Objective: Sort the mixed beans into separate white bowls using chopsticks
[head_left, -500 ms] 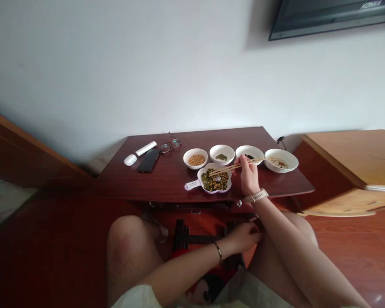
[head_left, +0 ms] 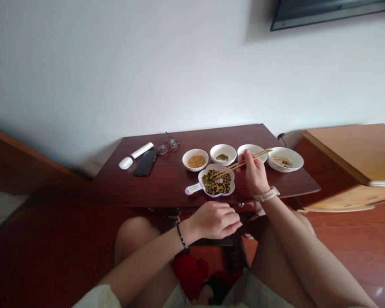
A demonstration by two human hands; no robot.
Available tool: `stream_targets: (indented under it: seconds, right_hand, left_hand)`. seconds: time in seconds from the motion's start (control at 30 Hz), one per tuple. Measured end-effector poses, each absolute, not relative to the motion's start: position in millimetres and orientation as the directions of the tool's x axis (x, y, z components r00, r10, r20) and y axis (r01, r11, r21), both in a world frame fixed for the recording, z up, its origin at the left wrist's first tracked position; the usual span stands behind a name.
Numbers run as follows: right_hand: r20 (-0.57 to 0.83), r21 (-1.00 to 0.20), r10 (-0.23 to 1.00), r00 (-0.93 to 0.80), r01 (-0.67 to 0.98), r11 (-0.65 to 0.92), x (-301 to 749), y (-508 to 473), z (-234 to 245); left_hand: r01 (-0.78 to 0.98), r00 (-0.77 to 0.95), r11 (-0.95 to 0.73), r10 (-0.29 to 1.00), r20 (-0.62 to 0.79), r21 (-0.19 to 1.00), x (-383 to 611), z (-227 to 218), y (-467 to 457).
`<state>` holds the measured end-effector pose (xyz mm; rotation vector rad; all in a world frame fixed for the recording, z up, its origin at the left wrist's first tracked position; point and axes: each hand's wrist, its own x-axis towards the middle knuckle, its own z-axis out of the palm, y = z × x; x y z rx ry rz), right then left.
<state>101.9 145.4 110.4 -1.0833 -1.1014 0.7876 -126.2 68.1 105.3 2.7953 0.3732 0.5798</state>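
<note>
Far left on my feed, a white computer mouse (head_left: 125, 163) and a white tube (head_left: 142, 150) sit near the back left corner of the dark wood desk (head_left: 167, 188), beside a black phone (head_left: 144, 164) and folded glasses (head_left: 168, 146). Next along the back edge is a white bowl of yellow soybeans (head_left: 195, 151), then a white bowl holding a few green bits (head_left: 223, 146).

The left hand (head_left: 213, 220) is loosely curled and empty, just off the front edge. The flower-shaped dish (head_left: 195, 188) sits near that edge, heaped with mixed beans (head_left: 215, 183). The right hand (head_left: 255, 174) pinches wooden chopsticks (head_left: 244, 161) with their tips over the beans, though I can't quite tell if they've got one.

Behind them, a third white bowl (head_left: 248, 147) is mostly blocked, so its contents are hard to make out. A wider white bowl (head_left: 295, 160) has pale scraps at the right. Beyond it, a light wood panel (head_left: 340, 149) runs out of frame. A wall-mounted screen (head_left: 327, 8) is cut off at the top, above the white wall (head_left: 147, 64).
</note>
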Motion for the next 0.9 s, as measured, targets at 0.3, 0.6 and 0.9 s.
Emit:
stream_targets:
  seconds: [0.3,0.6,0.9]
  right_hand:
    - [0.362,-0.928,0.88,0.307,0.203,0.311,94,150,127]
    - [0.363,-0.92,0.89,0.276,0.255,0.296,86,156,136]
    - [0.337,-0.924,0.911,0.237,0.271,0.271,84,164,138]
  left_hand:
    - [0.206,0.763,-0.952,0.302,0.571,0.228,-142,106,82]
    - [0.239,0.771,-0.947,0.32,0.551,0.215,-121,85,75]
    - [0.544,0.375,-0.615,0.787,0.491,0.57,-181,139,123]
